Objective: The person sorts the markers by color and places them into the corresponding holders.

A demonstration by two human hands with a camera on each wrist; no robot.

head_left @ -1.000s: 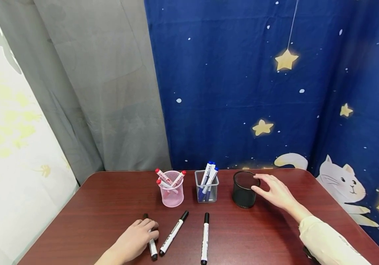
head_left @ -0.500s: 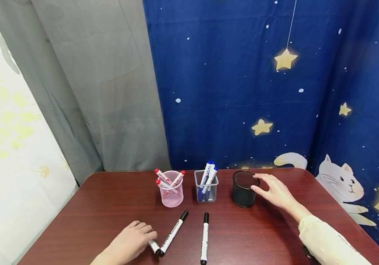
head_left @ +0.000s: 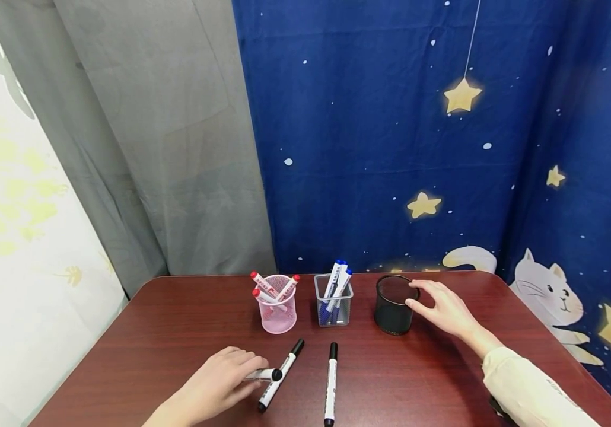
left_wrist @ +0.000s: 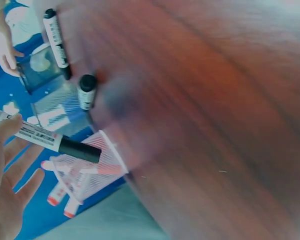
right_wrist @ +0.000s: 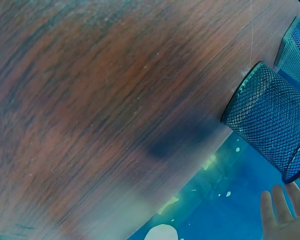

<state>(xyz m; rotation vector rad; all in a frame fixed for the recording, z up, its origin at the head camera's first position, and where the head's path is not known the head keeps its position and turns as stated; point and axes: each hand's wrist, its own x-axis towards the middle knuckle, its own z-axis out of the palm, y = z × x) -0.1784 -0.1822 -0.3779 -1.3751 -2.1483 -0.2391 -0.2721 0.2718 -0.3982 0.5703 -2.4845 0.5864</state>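
Note:
My left hand [head_left: 220, 379] pinches a black-capped whiteboard marker [head_left: 261, 375] just above the table. In the left wrist view this marker [left_wrist: 42, 137] lies between thumb and fingers, its black cap pointing away from the hand. Below it lies a second black marker [head_left: 286, 369], slanted; a third black marker [head_left: 331, 382] lies to its right. At the right, my right hand [head_left: 446, 311] has its fingertips at the rim of a black mesh pen cup [head_left: 392, 320]. The right wrist view shows those fingers fairly straight beside the cup [right_wrist: 272, 120]; firm contact is unclear.
A pink mesh cup [head_left: 277, 323] with red markers [head_left: 264, 284] stands at the back. Next to it is a grey square mesh holder [head_left: 344, 317] with blue markers [head_left: 336, 280]. The brown table [head_left: 188, 320] ends at curtains [head_left: 380, 148] behind.
My left hand has lifted the leftmost black marker off the table and turned it from slanting along the table to pointing rightward. The right hand and black cup have stayed put.

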